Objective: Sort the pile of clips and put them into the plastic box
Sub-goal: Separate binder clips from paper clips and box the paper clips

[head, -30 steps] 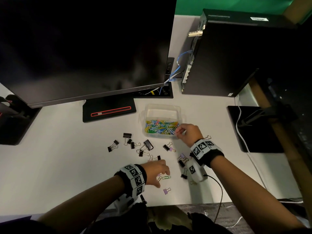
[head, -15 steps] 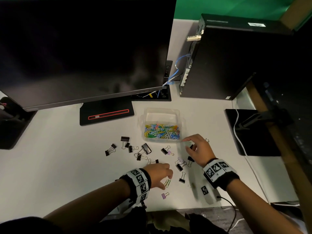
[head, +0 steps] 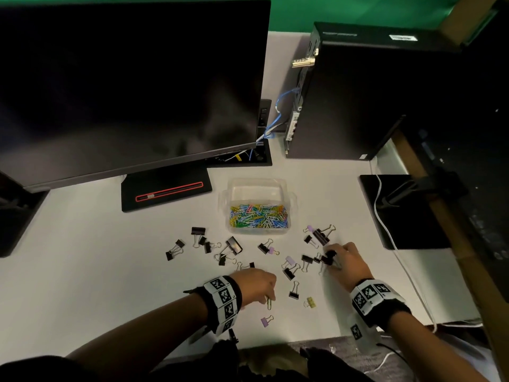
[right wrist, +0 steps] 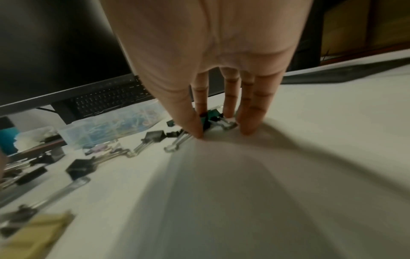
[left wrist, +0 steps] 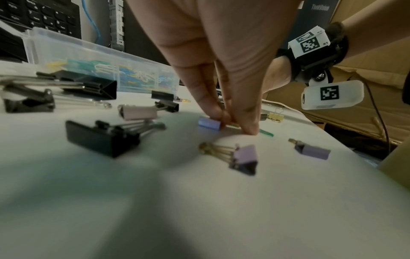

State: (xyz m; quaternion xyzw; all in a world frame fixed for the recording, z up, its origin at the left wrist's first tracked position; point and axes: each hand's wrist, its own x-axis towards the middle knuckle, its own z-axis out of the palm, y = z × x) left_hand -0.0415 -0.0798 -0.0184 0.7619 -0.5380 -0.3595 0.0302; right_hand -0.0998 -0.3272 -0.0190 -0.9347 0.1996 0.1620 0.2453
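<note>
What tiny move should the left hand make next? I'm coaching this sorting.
Probably lift the green wire paper clip and carry it to the clear plastic box: the left hand already pinches it against the white desk, and the box holds only coloured paper clips.

An office desk: a white table [head: 82, 271] carrying a monitor [head: 124, 78], a desktop computer [head: 358, 100] and a keyboard [left wrist: 40, 15].

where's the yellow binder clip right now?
Head view: the yellow binder clip lies on the white desk between the two wrists, just right of a black binder clip and near the desk's front edge; neither hand touches it.
</note>
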